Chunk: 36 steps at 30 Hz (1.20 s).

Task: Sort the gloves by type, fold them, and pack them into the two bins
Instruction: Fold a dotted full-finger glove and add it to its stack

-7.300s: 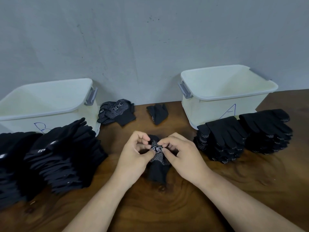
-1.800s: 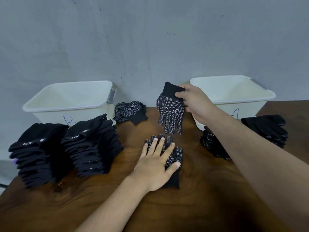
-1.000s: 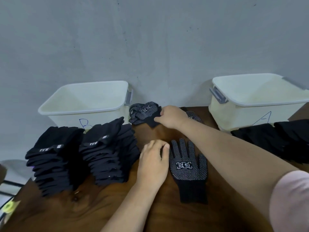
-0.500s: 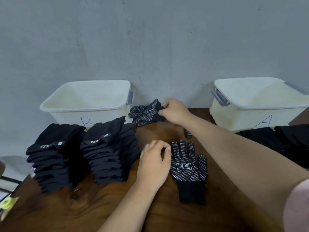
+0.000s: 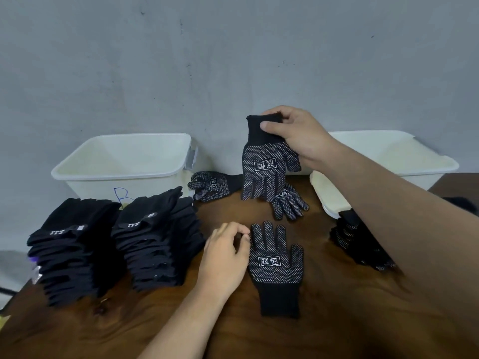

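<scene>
My right hand [image 5: 298, 133] pinches the cuff of a black dotted glove [image 5: 264, 172] and holds it hanging above the table, fingers down. A matching dotted glove [image 5: 276, 265] lies flat on the wood, fingers away from me. My left hand [image 5: 225, 257] rests on the table just left of it, fingers loosely curled and touching its edge. Two more dotted gloves lie behind: one [image 5: 211, 185] by bin B, another [image 5: 290, 203] under the hanging glove. White bin B [image 5: 124, 161] stands back left, a second white bin [image 5: 388, 151] back right.
Two tall stacks of folded plain black gloves [image 5: 75, 244] [image 5: 158, 237] stand at the left in front of bin B. A stack of dotted gloves [image 5: 360, 244] sits at the right, partly hidden by my right forearm. A grey wall closes the back.
My right hand has lifted one dotted glove from the back pile by its cuff, up and to the right. My left hand stays beside the flat glove.
</scene>
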### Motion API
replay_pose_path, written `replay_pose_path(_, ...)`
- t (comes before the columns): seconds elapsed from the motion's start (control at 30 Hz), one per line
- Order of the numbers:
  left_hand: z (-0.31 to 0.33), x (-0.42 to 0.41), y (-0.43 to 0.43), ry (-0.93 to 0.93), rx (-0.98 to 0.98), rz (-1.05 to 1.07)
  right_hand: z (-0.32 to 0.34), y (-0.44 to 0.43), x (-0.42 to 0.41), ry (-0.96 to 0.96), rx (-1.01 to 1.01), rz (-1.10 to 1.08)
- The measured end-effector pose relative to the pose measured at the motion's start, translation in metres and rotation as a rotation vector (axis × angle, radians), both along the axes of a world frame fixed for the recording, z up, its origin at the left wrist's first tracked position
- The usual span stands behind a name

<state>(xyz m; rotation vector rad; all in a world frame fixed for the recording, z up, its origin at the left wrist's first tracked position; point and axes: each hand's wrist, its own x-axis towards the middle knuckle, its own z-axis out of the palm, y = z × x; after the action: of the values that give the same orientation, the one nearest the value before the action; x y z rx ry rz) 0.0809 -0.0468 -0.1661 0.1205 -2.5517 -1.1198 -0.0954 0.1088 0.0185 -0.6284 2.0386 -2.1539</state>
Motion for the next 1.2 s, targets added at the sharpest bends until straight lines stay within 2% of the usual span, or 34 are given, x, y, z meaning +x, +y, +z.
replay_pose_path(0.2, -0.002, -0.001, -0.001, 0.026, 0.02, 0.007, -0.011, 0.008, 0.011, -0.009, 0.049, 0.032)
replay_pose_path(0.37, -0.005, -0.002, -0.002, 0.029, 0.041, 0.01, -0.038, 0.019, 0.018, 0.055, 0.139, 0.009)
replay_pose_path(0.57, -0.005, -0.003, -0.004, 0.023, 0.169, 0.043, -0.063, 0.023, 0.024, 0.066, 0.185, -0.02)
replay_pose_path(1.2, -0.003, -0.002, -0.004, -0.005, 0.212, 0.079, -0.053, 0.021, 0.029, 0.148, 0.126, -0.061)
